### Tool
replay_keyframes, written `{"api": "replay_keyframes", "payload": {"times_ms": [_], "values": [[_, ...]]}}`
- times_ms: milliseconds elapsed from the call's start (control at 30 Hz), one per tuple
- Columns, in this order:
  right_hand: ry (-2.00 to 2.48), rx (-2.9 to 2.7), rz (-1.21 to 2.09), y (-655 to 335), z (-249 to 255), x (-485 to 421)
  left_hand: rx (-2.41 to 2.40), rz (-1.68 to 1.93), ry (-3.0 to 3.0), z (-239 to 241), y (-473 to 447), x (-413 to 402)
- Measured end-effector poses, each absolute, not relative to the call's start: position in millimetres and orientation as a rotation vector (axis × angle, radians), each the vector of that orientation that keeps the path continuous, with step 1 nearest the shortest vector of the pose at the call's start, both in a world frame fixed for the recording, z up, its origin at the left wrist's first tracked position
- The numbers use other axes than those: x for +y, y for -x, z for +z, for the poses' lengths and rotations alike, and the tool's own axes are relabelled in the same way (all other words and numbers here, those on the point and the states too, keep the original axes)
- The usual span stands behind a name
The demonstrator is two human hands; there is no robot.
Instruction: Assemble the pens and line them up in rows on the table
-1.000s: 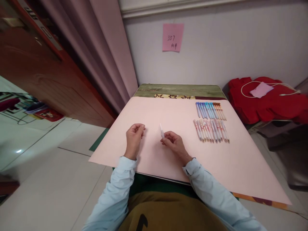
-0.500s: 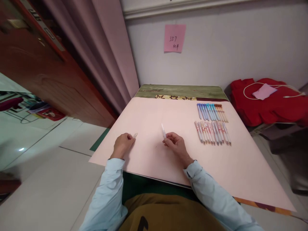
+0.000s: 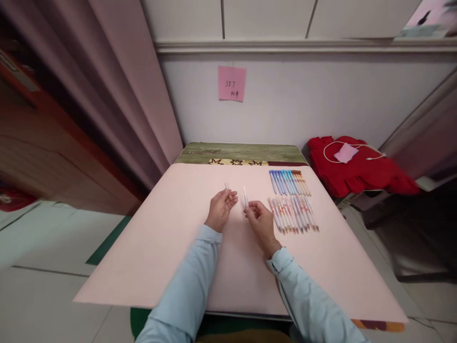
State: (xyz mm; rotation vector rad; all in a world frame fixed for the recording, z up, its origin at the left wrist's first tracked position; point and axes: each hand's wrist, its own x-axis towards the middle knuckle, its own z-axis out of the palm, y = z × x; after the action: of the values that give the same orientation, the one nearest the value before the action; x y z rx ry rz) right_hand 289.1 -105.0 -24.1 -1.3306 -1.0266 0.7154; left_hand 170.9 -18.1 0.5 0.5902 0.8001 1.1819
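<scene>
My left hand [image 3: 219,209] is above the middle of the pink sheet [image 3: 171,228], its thumb and forefinger pinching a small, clear, thin piece [image 3: 226,186] whose kind is too small to make out. Close to its right, my right hand [image 3: 262,221] grips a slim, whitish pen part [image 3: 245,194] that points up and away from me. The two held pieces are a short way apart. To the right of my right hand lies a row of pens with pale, red-patterned barrels [image 3: 293,214]. Behind it is another row, in blue, light blue and brown [image 3: 289,183].
Beyond the sheet shows the green wood-patterned table top [image 3: 243,152]. A pink note [image 3: 232,84] hangs on the wall. At the right, a red cloth [image 3: 364,171] carries a white cable and a pink paper [image 3: 345,153]. A curtain [image 3: 139,85] hangs at the left.
My left hand has moved right and forward with the small clear piece, close to my right hand. My view has turned right and tilted up. Both pen rows lie as before.
</scene>
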Motion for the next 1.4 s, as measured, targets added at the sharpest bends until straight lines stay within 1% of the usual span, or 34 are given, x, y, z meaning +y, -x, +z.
{"api": "replay_keyframes", "payload": {"times_ms": [167,433,833,1000,1100,1400], "values": [[1.467,-1.166,0.644,-289,-34,-102,0.710,1.209,-0.486,-19,-189,-1],[1.640,-1.233,0.635,-282,-34,-94,0.647,1.168,-0.430,-19,-174,6],[1.609,-1.162,0.709,-282,-34,-92,0.645,1.129,-0.469,-15,-176,4],[1.489,-0.971,0.848,-282,-35,-90,0.614,1.006,-0.519,-14,-176,1],[1.424,-0.862,0.900,-281,-36,-88,0.614,0.996,-0.526,-14,-178,0],[1.379,-0.794,0.872,-280,-38,-87,0.640,0.967,-0.576,-11,-180,-4]]}}
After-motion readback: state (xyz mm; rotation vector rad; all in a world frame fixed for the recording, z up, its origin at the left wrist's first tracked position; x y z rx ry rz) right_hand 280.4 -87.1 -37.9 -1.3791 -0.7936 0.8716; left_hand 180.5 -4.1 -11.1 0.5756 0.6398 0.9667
